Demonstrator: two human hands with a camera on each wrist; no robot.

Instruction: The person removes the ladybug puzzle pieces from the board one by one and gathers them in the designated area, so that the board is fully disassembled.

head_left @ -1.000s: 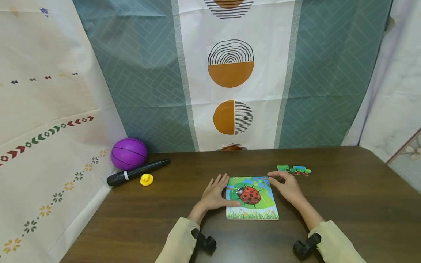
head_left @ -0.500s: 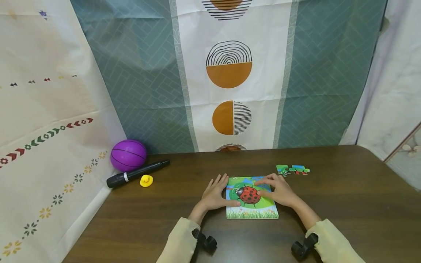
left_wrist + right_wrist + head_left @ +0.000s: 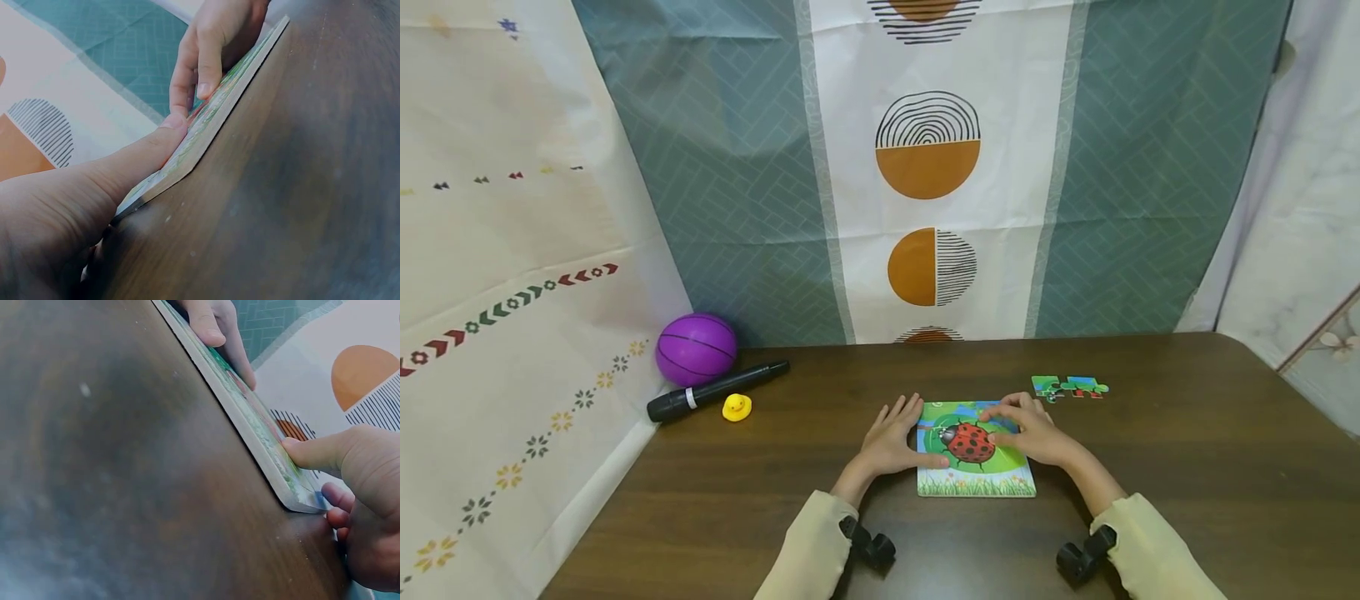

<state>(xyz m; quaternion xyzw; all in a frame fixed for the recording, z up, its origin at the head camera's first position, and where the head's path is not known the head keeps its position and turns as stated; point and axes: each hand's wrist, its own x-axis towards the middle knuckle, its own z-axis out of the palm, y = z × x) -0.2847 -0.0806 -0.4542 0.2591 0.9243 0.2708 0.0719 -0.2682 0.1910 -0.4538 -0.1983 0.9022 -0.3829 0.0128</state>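
A square ladybug jigsaw puzzle board (image 3: 977, 485) lies flat on the brown table. My left hand (image 3: 886, 446) steadies it, fingers stretched along its left edge and the thumb laid over the picture. Over the upper right part of the board is my right hand (image 3: 1033, 432); its index finger and thumb press down on the picture beside the ladybug. In the right wrist view the right thumb (image 3: 312, 452) rests on the board's face while the other fingers bend by its edge. The right hand covers part of the upper right picture.
Several loose jigsaw pieces (image 3: 1070, 387) lie behind the board to the right. At the back left stand a purple ball (image 3: 696, 348), a black flashlight-like stick (image 3: 718, 392) and a yellow rubber duck (image 3: 737, 407). A patterned curtain (image 3: 760, 208) hangs behind the table.
My right hand has moved left from the board's upper right corner onto the picture, then stayed there over the last half second. The left hand keeps its place.
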